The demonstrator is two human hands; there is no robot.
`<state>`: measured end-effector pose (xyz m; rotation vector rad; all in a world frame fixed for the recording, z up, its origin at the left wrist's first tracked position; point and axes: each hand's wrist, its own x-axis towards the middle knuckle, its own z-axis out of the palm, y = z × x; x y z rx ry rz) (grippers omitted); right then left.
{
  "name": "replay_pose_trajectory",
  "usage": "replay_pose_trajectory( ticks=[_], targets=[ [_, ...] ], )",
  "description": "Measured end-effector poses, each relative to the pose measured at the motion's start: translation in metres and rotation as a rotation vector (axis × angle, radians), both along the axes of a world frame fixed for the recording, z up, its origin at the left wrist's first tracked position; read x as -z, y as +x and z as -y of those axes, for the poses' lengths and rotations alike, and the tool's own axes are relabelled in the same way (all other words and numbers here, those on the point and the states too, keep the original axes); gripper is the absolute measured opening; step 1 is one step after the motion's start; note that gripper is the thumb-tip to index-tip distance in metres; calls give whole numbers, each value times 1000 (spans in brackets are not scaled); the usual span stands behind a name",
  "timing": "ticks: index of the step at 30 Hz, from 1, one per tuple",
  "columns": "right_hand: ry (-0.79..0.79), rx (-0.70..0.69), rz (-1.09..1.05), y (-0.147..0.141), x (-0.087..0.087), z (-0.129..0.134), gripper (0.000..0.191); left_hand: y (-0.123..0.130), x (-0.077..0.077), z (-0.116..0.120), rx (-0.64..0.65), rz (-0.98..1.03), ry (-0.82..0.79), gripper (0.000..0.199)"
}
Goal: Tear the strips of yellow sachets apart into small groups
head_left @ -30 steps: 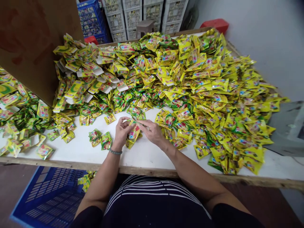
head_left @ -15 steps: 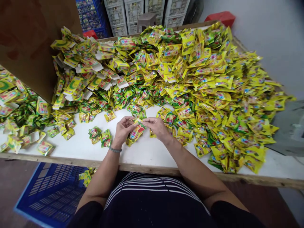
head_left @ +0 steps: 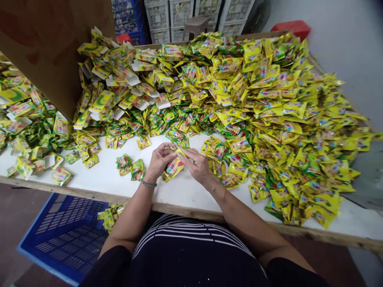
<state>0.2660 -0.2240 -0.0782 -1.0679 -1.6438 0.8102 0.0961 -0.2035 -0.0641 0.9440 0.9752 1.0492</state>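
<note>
Between my two hands is a small yellow-and-green packet (head_left: 174,166) with a red picture on its front, tilted just above the white table (head_left: 176,195). My left hand (head_left: 160,160), with a beaded bracelet at the wrist, pinches its upper left side. At its top right corner the fingers of my right hand (head_left: 196,162) are closed on it. Left of my left hand lie two green packets (head_left: 137,169). A large heap of yellow packets (head_left: 278,115) spreads beyond and to the right of my hands.
Small open boxes (head_left: 103,101) are piled at the back left beside a brown cardboard panel (head_left: 56,48). Under the table's front edge stands a blue crate (head_left: 66,235) with some packets in it. White crates (head_left: 181,14) and a stool (head_left: 195,26) are behind the table.
The fingers of my right hand have bent in closer over the packet's top corner. Both hands still hold it. The whole view has shifted and turned slightly.
</note>
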Motion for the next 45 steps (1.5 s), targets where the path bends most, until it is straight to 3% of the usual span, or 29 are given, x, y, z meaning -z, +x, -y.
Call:
replay_pose_trajectory(
  ticks=[3, 5, 7, 11, 12, 14, 17, 21, 23, 26, 30, 35, 39, 41, 45],
  targets=[
    [44, -47, 43, -7, 2, 1, 36, -1, -4, 2, -24, -36, 7, 58],
    [69, -87, 68, -8, 4, 2, 34, -14, -16, 9, -22, -138, 13, 57],
    [63, -74, 86, -5, 8, 1, 31, -44, -36, 22, 28, -355, 21, 52],
    [-35, 188, 159, 6, 13, -3, 24, -135, -88, 67, 315, -1076, -51, 39],
    [-54, 227, 196, 7, 14, -4, 22, -155, -98, 78, 378, -1210, -112, 39],
    [-68, 209, 276, 4, 16, -4, 20, -175, -106, 93, 377, -1431, -148, 38],
    [-41, 73, 409, -9, 18, -2, 13, -151, -90, 97, 261, -1572, -46, 37],
    [-34, -19, 612, -20, 24, 2, 26, -70, -38, 72, 216, -1512, 171, 30],
    [-59, -25, 657, -20, 26, 3, 23, -41, -15, 58, 203, -1487, 226, 25],
    [-71, -21, 641, -14, 28, 1, 17, -26, 6, 45, 209, -1443, 258, 20],
    [-217, 37, 431, 2, 26, -6, 6, -36, 6, 26, 211, -1268, 249, 34],
    [-222, 193, 205, 22, 20, -15, 14, -23, 6, -27, -82, -1256, 277, 29],
    [-213, 212, 187, 29, 18, -20, 15, -6, 17, -53, -54, -1176, 196, 31],
    [-282, 203, 141, 31, 18, -23, 20, -4, 20, -50, -61, -973, 150, 33],
    [-467, 124, -139, 24, 23, -24, 41, 0, 18, -25, -136, -361, 22, 43]
  ],
)
